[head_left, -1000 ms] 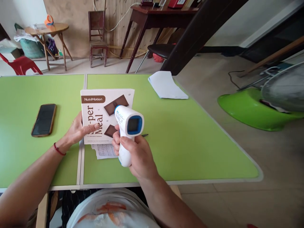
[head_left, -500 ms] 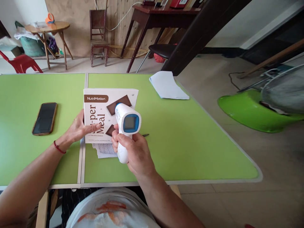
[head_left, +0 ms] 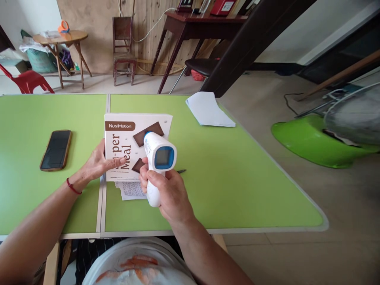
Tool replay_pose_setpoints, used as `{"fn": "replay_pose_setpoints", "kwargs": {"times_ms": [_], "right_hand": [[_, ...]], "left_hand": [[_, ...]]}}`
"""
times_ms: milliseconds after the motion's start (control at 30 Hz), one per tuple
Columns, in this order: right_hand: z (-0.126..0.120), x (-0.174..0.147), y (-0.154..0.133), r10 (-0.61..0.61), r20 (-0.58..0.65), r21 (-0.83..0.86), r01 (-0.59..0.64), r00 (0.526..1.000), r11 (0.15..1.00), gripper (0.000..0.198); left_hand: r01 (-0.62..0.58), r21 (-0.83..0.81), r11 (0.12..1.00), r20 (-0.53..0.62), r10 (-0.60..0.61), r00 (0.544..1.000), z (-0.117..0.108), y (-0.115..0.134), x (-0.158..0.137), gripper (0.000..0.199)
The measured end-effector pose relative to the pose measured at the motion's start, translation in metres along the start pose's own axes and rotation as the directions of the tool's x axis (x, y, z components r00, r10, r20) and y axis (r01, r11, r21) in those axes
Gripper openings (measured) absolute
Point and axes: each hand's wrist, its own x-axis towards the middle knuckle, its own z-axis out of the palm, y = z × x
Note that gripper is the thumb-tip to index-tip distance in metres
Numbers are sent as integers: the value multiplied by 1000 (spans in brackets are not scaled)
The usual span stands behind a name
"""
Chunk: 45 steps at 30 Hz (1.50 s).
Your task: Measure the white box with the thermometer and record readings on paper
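My left hand (head_left: 102, 160) grips the left side of a white box (head_left: 123, 138) with brown print, its thumb across the front. In my right hand (head_left: 168, 188) is a white and blue infrared thermometer (head_left: 157, 152), fingers wrapped round the handle. Its small grey screen faces me, and its front end points at the box and hides part of it. Under the box's lower edge a sheet of handwritten paper (head_left: 132, 190) sticks out. A dark pen (head_left: 181, 171) shows just right of the thermometer, mostly hidden.
On the green table (head_left: 231, 182) a phone (head_left: 56, 150) lies at the left and white papers (head_left: 209, 110) at the far edge. A dark slanted post (head_left: 252, 43) rises behind. Beyond stand a wooden chair (head_left: 124, 59), a dark desk (head_left: 204, 27) and a green plastic object (head_left: 308, 142).
The whole view has shifted slightly, so the table and things sit a little lower. Both hands keep their grip on the box and the thermometer.
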Motion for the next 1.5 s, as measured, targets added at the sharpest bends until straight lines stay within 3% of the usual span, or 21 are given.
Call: {"fn": "replay_pose_setpoints", "kwargs": {"times_ms": [333,467,767,1033,1200,1267,1333,1500], "right_hand": [[1,0,1,-16,21,-5,17,1000,1000,22],[1,-1,0,-10,36,-2,10,999,1000,24],[1,-1,0,5,16,6,-5,1000,1000,32],[-1,-5,-1,0,48,-15,1,999,1000,25],[-12,3,-24,-65,103,-143,80,992,986,22],[-24,13,-41,-135,126,-281,165,983,945,21],[-43,26,-57,-216,139,-455,256,966,853,23],[-110,71,-64,-337,144,-861,286,930,421,52]], "left_hand": [[29,38,999,12,-30,999,0,2,0,59],[17,29,999,84,-19,996,-3,5,1,62],[32,195,980,97,-51,994,-16,5,3,69],[-91,88,992,47,87,995,-13,-1,1,59],[-138,84,987,-35,141,989,-14,0,1,59],[-162,79,984,-83,168,982,-16,-3,3,61],[-185,100,978,-161,199,967,-20,-9,7,63],[-223,217,950,-278,279,919,-31,-26,16,69]]}}
